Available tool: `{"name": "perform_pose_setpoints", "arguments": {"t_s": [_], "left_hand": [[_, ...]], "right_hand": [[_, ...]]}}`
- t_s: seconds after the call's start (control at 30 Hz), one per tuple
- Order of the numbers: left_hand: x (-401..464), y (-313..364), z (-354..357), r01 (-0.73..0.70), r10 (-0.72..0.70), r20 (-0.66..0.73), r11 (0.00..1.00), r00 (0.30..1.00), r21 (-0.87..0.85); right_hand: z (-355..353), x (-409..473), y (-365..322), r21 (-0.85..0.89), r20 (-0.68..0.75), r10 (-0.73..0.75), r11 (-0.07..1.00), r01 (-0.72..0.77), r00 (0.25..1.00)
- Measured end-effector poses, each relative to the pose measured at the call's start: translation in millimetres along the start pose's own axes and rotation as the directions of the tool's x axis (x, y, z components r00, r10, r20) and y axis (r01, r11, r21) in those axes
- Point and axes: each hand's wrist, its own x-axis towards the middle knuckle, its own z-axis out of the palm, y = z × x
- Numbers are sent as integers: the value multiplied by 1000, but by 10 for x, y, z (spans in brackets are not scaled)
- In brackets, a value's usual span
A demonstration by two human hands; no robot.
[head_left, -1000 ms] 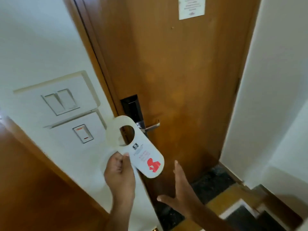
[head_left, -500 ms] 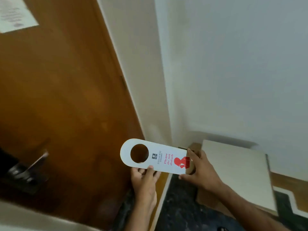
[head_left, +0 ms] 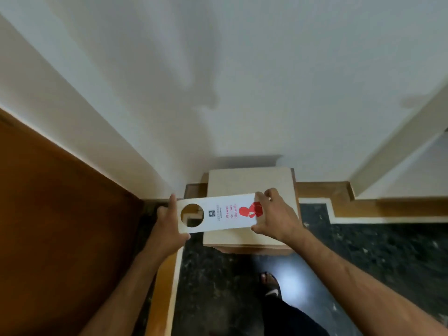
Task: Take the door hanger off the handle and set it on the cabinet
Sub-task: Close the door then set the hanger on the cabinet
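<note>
The white door hanger point(head_left: 218, 214), with a round hole and red "Please do not disturb" print, is held flat and level between both hands. My left hand point(head_left: 169, 221) grips its holed end, out past the cabinet's left edge. My right hand point(head_left: 274, 217) grips the red-printed end. That end hovers over the low cabinet point(head_left: 252, 183), whose top is pale beige with wooden sides. Whether the hanger touches the cabinet top cannot be told. The door handle is out of view.
The wooden door point(head_left: 60, 226) fills the lower left. White walls point(head_left: 242, 81) rise behind the cabinet. Dark stone floor point(head_left: 363, 251) with a pale and wooden border lies to the right. My foot in a black sandal point(head_left: 271, 284) stands just before the cabinet.
The view has swung right and down from the door to the cabinet. The hanger, held in the left hand alone a second ago, is now in both hands over the cabinet top.
</note>
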Motion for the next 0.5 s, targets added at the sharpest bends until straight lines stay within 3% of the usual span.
{"name": "perform_pose_setpoints", "arguments": {"t_s": [0.17,0.3,0.5], "left_hand": [[481,-10,762,-102,79,120,974,990,204],[915,-190,1523,-183,129,220,952,967,246],[1516,-569,2455,-197,96,280,911,955,362]], "right_hand": [[579,189,645,-48,33,143,989,-141,989],[1187,376,1127,-87,62,279,958,-273,958],[2016,813,1705,-182,137,301,944,-275,944]]}}
